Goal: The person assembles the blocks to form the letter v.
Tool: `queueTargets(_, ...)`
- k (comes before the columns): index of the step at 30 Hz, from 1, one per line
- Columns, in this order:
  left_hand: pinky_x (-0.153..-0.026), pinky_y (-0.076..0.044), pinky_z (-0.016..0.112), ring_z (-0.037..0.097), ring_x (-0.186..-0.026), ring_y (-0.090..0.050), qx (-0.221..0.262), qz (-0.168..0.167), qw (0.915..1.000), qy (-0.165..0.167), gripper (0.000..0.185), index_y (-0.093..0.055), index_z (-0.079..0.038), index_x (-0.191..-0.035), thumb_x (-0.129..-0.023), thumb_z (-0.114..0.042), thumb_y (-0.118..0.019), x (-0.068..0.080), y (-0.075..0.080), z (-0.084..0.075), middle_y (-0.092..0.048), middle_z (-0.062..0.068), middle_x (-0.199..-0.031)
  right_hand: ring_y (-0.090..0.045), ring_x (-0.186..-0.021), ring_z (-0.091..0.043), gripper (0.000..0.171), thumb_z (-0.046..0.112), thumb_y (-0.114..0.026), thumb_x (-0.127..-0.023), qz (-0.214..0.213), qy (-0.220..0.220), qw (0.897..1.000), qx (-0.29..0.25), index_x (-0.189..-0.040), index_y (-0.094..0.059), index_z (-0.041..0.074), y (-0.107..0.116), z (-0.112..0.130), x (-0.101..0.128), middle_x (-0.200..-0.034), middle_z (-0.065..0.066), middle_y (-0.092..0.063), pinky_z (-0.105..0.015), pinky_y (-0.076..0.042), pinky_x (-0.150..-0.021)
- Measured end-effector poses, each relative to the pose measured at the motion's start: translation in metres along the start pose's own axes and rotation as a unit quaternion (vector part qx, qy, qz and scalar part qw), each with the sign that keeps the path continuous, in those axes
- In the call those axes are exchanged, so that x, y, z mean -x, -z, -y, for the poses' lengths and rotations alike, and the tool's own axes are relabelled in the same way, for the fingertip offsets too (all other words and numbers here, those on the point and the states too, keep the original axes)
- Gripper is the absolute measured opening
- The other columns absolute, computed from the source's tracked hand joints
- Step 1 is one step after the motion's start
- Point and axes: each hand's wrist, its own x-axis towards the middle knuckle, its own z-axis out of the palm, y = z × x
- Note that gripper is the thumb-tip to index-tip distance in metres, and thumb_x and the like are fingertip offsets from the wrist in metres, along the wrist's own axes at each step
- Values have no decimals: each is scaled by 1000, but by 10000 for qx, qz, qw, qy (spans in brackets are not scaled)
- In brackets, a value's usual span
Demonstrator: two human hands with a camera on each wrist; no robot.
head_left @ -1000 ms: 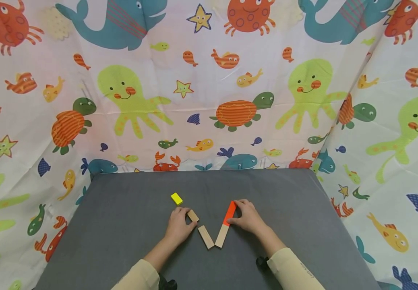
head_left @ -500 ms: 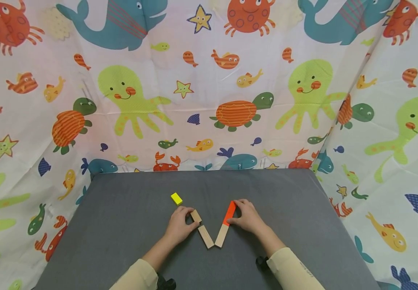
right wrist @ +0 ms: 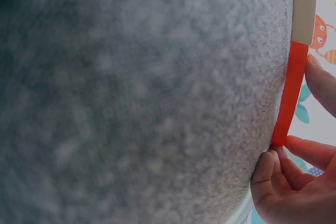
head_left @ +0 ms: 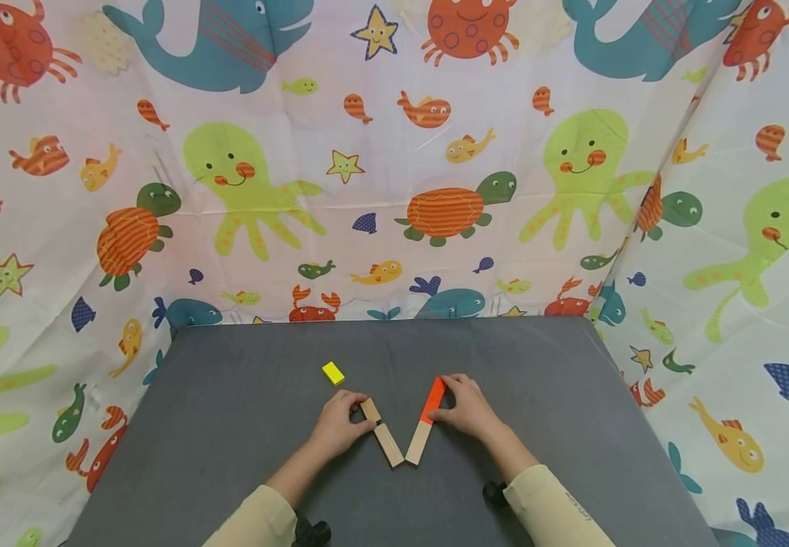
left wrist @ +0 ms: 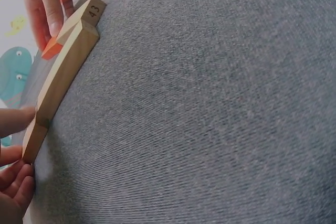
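Gry cloth-cov. tbl (head_left: 538,380) | yel blk (head_left: 333,373) apart | wood blks (head_left: 389,445) + orng blk (head_left: 433,400) in V

On the table (head_left: 559,425), the near-left block (head_left: 389,446) and near-right block (head_left: 418,444) have their near ends just beside each other; the far-left block (head_left: 370,410) and far-right block (head_left: 433,400) extend them end to end, the rows spreading apart farther off; the left hand (head_left: 335,422) lies left of the left row, the right hand (head_left: 466,408) right of the other; a lone block (head_left: 333,373) lies beyond the left hand; the curtain (head_left: 381,247) hangs behind the table.
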Motion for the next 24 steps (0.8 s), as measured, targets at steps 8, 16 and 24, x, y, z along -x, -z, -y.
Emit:
queueTargets(8, -86, -51, 42, 18, -99, -59, -199, -49, 9998, 67, 39, -69, -8, -123, -88, -24, -79, -2, -2, 3, -62, 4, -113, -48, -129, -37, 81, 32, -88, -79, -8, 20, 10000, 30, -144, -52, 1, 0, 0, 0, -142, -18, -51, -53, -43, -107)
queueTargets(16, -86, -51, 42, 18, -99, -59, -292, -48, 9995, 124, 37, -70, -7, -121, -88, -21, -79, -3, -3, 0, -63, 5, -111, -47, -129, -37, 81, 32, -87, -79, -7, -18, 10000, 61, -145, -51, 1, 1, 1, 0, -142, -19, -51, -54, -43, -108)
queueTargets(24, -87, -52, 43, 19, -98, -60, -248, -45, 9997, 76, 36, -71, -6, -120, -88, -20, -79, -1, -2, -4, -63, 6, -110, -45, -132, -37, 82, 33, -87, -80, 18, -95, 10000, 17, -147, -50, 2, 1, 2, 1, -144, -18, -50, -53, -41, -110)
